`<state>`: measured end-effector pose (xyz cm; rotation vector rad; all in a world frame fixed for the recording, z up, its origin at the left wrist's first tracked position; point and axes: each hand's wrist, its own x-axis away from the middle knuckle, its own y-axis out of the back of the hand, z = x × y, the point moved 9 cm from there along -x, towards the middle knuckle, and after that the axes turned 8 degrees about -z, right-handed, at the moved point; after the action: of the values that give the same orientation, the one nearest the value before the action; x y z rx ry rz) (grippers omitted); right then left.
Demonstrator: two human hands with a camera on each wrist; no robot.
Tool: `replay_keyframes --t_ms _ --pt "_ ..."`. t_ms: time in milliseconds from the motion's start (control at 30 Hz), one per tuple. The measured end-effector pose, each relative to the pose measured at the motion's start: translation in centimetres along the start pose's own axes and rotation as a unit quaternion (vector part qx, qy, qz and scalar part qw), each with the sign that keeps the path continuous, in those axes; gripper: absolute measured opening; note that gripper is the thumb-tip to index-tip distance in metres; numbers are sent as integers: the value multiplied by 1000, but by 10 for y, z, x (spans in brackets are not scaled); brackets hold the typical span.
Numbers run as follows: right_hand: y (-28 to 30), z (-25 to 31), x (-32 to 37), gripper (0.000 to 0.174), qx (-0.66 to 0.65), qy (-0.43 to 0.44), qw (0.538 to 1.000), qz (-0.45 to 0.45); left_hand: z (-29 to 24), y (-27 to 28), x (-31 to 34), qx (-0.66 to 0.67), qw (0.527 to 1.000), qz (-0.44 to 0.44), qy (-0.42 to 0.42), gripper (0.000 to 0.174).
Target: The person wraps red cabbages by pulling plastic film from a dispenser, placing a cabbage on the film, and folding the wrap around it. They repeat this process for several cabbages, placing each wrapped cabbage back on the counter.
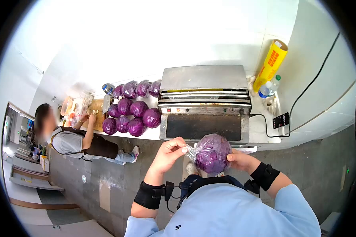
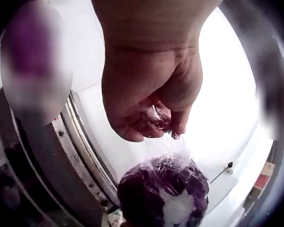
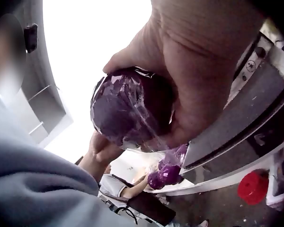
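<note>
A purple cabbage [image 1: 213,154] in clear plastic wrap is held up in front of the body, before the wrapping machine [image 1: 203,126]. My left hand [image 1: 169,153] pinches a gathered tail of plastic wrap [image 1: 191,151] at the cabbage's left side. In the left wrist view the bunched film runs from the curled fingers of the left hand [image 2: 149,94] down to the cabbage [image 2: 163,194]. My right hand [image 1: 241,160] grips the cabbage from the right. The right wrist view shows that hand [image 3: 189,80] curved round the wrapped cabbage [image 3: 130,109].
Several wrapped purple cabbages [image 1: 137,108] stand in rows left of the machine. At its right are a yellow film roll [image 1: 270,65], a plastic bottle [image 1: 273,85] and a black cable [image 1: 316,81]. Another person [image 1: 73,140] works at a cutting board [image 1: 95,112] on the far left.
</note>
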<state>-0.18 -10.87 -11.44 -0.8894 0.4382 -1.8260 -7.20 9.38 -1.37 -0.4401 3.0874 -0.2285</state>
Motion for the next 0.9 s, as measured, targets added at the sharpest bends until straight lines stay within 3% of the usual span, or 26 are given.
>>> replay_keyframes --t_ms 133,167,233,300,333,367,433,500,567,667,700,800,867,900 --pt "-10 2 22 116 -2 -11 999 48 30 -29 5 33 995 1 98 8" --pt "-12 5 26 116 0 -2 999 51 52 -34 8 132 984 -6 119 8" --pt "-12 8 34 116 0 17 998 53 52 -40 8 122 987 -70 79 12" --pt "-11 12 41 116 4 48 999 26 62 -18 12 -26 974 -223 28 12" --pt "-21 26 46 116 16 74 997 11 29 -10 16 -104 943 -299 -107 9" --pt "-28 42 49 117 31 106 994 -4 -11 -14 29 -284 873 -327 -222 18" --pt "-32 60 52 116 53 153 987 -25 -69 -68 51 -368 836 -211 -349 33" --pt "-34 69 54 114 76 175 981 -32 -62 -106 48 -329 900 -100 -266 53" --pt "-32 74 55 112 138 205 967 -60 -61 -116 44 -242 932 -138 -233 62" --pt "-36 85 64 115 274 250 925 -83 -32 -106 18 -115 988 -72 -77 75" --pt "-36 85 67 115 283 246 923 -88 -24 -106 10 -38 999 -22 -21 72" --pt "-45 90 71 115 325 246 909 -90 1 -107 -7 107 985 35 127 67" --pt "-50 94 73 115 372 257 889 -82 27 -106 -11 186 949 67 247 62" --pt "-51 94 74 115 375 249 889 -79 32 -89 -20 106 973 26 201 62"
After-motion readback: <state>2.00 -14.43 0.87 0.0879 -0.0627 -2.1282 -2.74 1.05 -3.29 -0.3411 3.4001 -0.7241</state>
